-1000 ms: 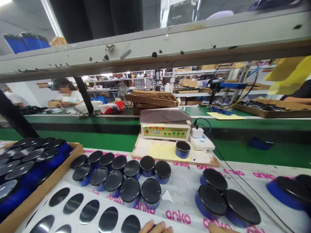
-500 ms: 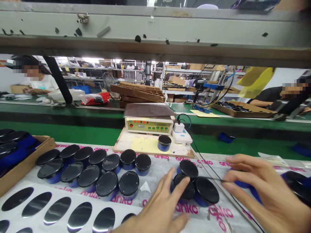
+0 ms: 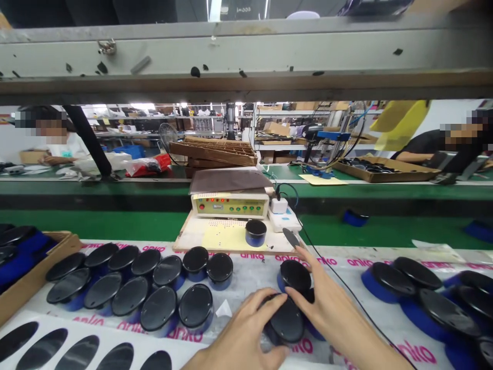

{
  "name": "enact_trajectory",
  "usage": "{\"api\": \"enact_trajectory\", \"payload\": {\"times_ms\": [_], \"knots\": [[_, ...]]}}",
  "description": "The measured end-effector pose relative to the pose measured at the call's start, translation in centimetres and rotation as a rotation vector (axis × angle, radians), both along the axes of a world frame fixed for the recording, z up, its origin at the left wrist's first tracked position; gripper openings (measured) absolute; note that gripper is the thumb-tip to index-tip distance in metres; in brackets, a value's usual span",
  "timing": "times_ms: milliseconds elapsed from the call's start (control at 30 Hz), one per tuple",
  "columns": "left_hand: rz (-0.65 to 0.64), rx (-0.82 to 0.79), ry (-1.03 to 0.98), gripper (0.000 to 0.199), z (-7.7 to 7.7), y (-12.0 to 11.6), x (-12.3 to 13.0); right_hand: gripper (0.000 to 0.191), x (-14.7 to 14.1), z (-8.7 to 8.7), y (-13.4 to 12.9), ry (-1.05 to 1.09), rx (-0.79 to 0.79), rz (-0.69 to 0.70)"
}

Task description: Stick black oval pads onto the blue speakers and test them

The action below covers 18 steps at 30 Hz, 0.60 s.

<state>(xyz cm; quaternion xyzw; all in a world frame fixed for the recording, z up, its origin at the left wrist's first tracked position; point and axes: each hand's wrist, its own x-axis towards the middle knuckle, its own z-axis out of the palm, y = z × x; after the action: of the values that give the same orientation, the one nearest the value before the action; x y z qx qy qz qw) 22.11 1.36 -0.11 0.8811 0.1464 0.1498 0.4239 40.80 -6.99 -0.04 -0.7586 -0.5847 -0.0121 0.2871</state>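
In front of me, my left hand (image 3: pixel 246 326) curves its fingers and thumb round a low blue round case with a glossy black top (image 3: pixel 285 319). My right hand (image 3: pixel 327 303) rests its thumb at the far edge of that top. A thin dark disc (image 3: pixel 291 237) stands tilted at the raised fingertips of the same hand, and how it is gripped is partly hidden. Just behind is another black-topped case (image 3: pixel 295 276), and a third (image 3: pixel 316 329) is mostly covered by my right hand. Two rows of such cases (image 3: pixel 131 296) stand to the left.
A white sheet with dark oval pieces (image 3: pixel 42 350) lies front left, near a cardboard box of cases (image 3: pixel 73 246). More cases (image 3: pixel 442 311) are on the right. Behind stand a control box (image 3: pixel 231 205), a lone case (image 3: pixel 256 234) and a black cable (image 3: pixel 327 257). Two people sit across the green belt (image 3: pixel 134 226).
My right hand has come left from beside the cases, bringing the thin disc to the case at my left hand. My left fingers now wrap that case. The view has shifted slightly.
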Motion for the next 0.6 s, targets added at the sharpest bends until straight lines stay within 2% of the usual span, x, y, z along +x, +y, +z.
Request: {"api": "enact_trajectory", "payload": {"times_ms": [67,133,267,400,433,533,600], "knots": [[-0.051,-0.064,0.022,0.073,0.6,0.0,-0.2,0.067,0.3,0.6,0.6,0.028,-0.072,0.003],[-0.027,-0.129,0.036,0.068,0.9,0.0,-0.3,0.068,0.5,1.2,1.2,0.091,-0.121,0.003],[0.024,-0.127,0.025,0.056,0.6,0.0,-0.5,0.064,1.0,1.9,1.4,0.216,-0.048,0.092],[-0.054,-0.127,0.054,0.082,-0.1,0.3,-0.6,0.06,1.0,2.0,1.2,0.252,0.012,0.113],[-0.076,-0.112,0.061,0.083,-0.2,0.3,-0.5,0.06,1.0,2.0,1.2,0.244,0.008,0.116],[-0.116,-0.032,0.035,0.07,-0.3,0.1,-0.3,0.06,0.9,1.9,1.4,0.206,-0.021,0.142],[-0.046,-0.007,0.004,0.063,-0.3,0.0,-0.1,0.056,0.9,1.8,1.5,0.228,-0.013,0.113]]}}
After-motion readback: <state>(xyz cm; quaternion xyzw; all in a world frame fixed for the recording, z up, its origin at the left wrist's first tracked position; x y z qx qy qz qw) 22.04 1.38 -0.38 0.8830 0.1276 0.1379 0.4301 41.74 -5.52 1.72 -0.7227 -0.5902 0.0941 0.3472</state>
